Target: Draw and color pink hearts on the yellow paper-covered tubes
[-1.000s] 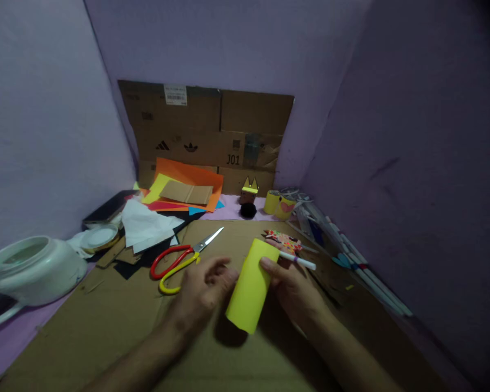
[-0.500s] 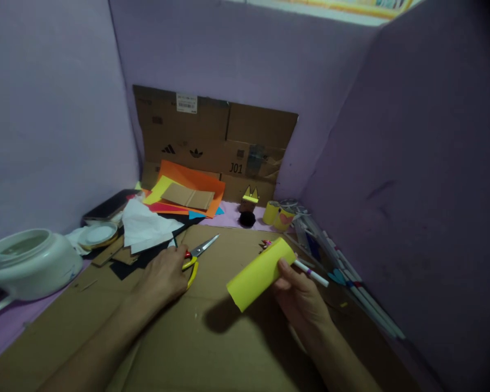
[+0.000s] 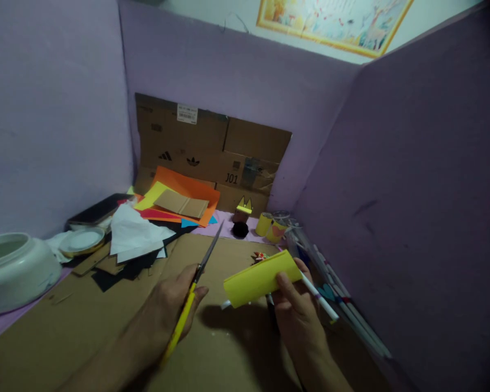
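My left hand (image 3: 178, 296) is closed around a pair of scissors (image 3: 183, 316) with yellow handles, the blades together and pointing up and away. In my right hand (image 3: 296, 305) is a yellow paper tube (image 3: 257, 279), tilted, with the thumb pressed on its near side. A white stick (image 3: 320, 298) with a purple band lies under the same hand and juts out to the right; its other end seems to show at the tube's left. Both hands are above the cardboard sheet (image 3: 206, 359), and the scissors and tube are apart.
Coloured paper sheets (image 3: 200, 190) and white tissue (image 3: 136, 234) are piled at the back left, beside a white ceramic pot (image 3: 18, 277). Small yellow tubes (image 3: 264, 224) and a black pompom (image 3: 240, 230) stand at the back. White rolled sticks (image 3: 361, 313) line the right wall.
My left hand has lifted the scissors off the cardboard and drawn them nearer. The yellow tube has turned flatter in my right hand. The view has tilted up.
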`<state>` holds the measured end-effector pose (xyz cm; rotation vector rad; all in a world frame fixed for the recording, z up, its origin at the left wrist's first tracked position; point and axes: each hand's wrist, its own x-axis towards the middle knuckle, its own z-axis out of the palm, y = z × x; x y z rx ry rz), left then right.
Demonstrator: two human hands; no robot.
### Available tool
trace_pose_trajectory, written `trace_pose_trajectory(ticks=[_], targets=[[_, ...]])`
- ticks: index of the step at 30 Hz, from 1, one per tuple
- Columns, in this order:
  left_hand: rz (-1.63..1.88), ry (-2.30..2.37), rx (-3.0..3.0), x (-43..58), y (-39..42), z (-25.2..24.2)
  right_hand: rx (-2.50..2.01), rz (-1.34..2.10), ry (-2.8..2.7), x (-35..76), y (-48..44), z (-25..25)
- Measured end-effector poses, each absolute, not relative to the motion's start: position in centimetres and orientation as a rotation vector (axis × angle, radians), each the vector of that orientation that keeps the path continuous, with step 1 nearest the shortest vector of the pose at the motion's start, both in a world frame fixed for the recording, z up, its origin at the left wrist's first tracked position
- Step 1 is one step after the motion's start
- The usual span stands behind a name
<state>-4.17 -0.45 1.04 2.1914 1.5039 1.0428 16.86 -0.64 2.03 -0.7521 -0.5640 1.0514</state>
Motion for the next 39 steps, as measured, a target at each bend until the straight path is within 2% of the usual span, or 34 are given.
trace_pose_trajectory(ticks=[7,13,24,30,35,39], targets=[[1.084,1.464,1.868,-3.1,-1.4,1.7,-0.716,1.092,-0.581,16.8,-0.7,2.1],[1.06,1.071,1.428,-1.9,-2.8,2.5,-0.699,1.202,-0.587,16.3,-1.1,1.7],[1.14,1.056,1.327,0.1,-3.8,3.4,-0.672,1.599,-0.766,13.1,-3.2,0.6],[1.044,1.161,1.541,-0.1,-3.8,3.9,-0.788,1.525,-0.769,13.4,-3.0,0.6],[1.026,1.325,1.762,-1.4,-3.1,3.6,-0.939,1.256,-0.641,14.6,-2.1,0.9],[0.838,1.503,2.028,-1.8,-2.9,2.6,-1.084,1.097,-0.617,15.6,-1.4,0.7]])
